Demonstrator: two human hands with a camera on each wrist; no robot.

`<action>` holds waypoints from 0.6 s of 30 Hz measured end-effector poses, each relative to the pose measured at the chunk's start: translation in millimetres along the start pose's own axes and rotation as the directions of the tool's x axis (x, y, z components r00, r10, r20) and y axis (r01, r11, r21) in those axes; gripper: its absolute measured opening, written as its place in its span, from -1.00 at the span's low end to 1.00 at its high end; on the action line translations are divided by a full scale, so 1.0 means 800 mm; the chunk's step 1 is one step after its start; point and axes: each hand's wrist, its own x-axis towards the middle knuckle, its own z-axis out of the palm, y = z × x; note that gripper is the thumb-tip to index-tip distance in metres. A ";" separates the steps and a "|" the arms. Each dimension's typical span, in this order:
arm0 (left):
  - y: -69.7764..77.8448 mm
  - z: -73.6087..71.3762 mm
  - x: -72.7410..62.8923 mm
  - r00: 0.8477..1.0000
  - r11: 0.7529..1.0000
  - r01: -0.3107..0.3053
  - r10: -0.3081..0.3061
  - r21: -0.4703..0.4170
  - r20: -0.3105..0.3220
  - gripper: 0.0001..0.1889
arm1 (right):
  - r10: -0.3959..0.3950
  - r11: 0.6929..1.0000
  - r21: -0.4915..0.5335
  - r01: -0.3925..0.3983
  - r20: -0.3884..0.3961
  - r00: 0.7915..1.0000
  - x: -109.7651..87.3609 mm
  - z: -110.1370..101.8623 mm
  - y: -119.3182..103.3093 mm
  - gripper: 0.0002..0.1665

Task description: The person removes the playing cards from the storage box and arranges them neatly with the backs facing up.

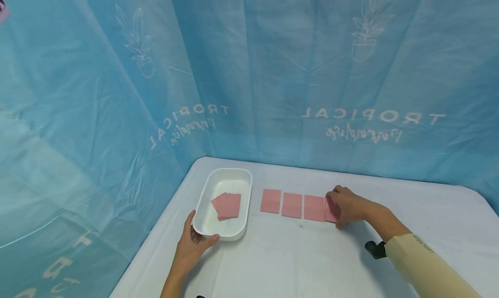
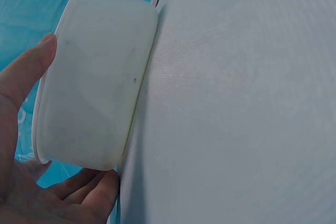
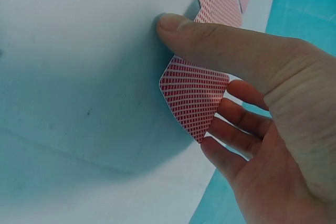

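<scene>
My left hand (image 1: 191, 251) holds the near left corner of a white plastic tray (image 1: 235, 236). In the left wrist view its thumb lies at the rim and the other fingers are against the lower wall. Several red-backed playing cards (image 1: 229, 205) lie overlapping, face down, inside the tray. To its right, three face-down cards form a row: the first card (image 1: 270, 201), the second card (image 1: 292, 205) and the third card (image 1: 314, 208). At the row's right end my right hand (image 1: 351, 207) grips another red-backed playing card (image 3: 194, 98) between thumb and fingers, partly covering it.
A white cloth (image 1: 273, 263) covers the table. Blue curtains (image 1: 273, 72) with printed plants and lettering hang behind it and along its left side. A dark device (image 1: 375, 249) sits at the right wrist, by a pale sleeve (image 1: 425, 263).
</scene>
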 end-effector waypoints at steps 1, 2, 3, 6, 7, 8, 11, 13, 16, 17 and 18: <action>-0.001 0.000 0.000 1.000 1.000 0.002 -0.002 -0.002 -0.002 0.13 | 0.001 1.000 0.002 -0.001 0.006 1.000 -0.001 -0.001 0.000 0.08; -0.001 0.001 0.001 1.000 1.000 0.001 -0.001 -0.002 0.000 0.13 | -0.002 1.000 0.003 0.002 0.013 1.000 -0.001 -0.001 0.001 0.08; -0.001 0.001 0.001 1.000 1.000 0.004 -0.004 -0.001 -0.002 0.13 | 0.001 1.000 0.003 -0.001 0.019 1.000 -0.001 -0.001 0.002 0.09; -0.002 0.002 0.001 1.000 1.000 0.007 -0.007 0.001 -0.006 0.13 | 0.006 1.000 0.012 -0.006 0.036 0.999 0.000 -0.002 0.005 0.10; -0.002 0.002 0.001 1.000 1.000 0.007 -0.007 0.000 -0.006 0.13 | 0.004 1.000 0.015 -0.005 0.040 0.999 0.000 -0.002 0.007 0.10; -0.001 0.002 0.000 1.000 1.000 0.008 -0.008 0.001 -0.005 0.13 | 0.007 1.000 0.015 -0.008 0.042 0.999 0.000 -0.002 0.009 0.11; 0.000 0.001 0.000 1.000 1.000 0.018 -0.018 -0.001 0.004 0.13 | 0.009 1.000 0.026 -0.010 0.047 0.999 0.001 -0.001 0.013 0.12; 0.002 0.000 0.001 1.000 1.000 0.024 -0.024 -0.009 0.012 0.13 | 0.011 0.999 0.031 -0.012 0.045 0.999 0.002 0.000 0.014 0.12; 0.004 -0.001 0.001 0.999 0.999 0.030 -0.030 -0.023 0.020 0.13 | 0.013 0.999 0.041 -0.015 0.042 0.999 0.002 0.000 0.014 0.13; 0.004 -0.002 0.001 0.999 0.999 0.031 -0.031 -0.026 0.022 0.13 | 0.013 0.999 0.041 -0.014 0.043 0.999 0.003 0.001 0.014 0.13; 0.004 -0.002 0.000 0.999 0.999 0.031 -0.031 -0.024 0.021 0.13 | 0.013 0.999 0.040 -0.014 0.043 0.999 0.004 0.001 0.014 0.14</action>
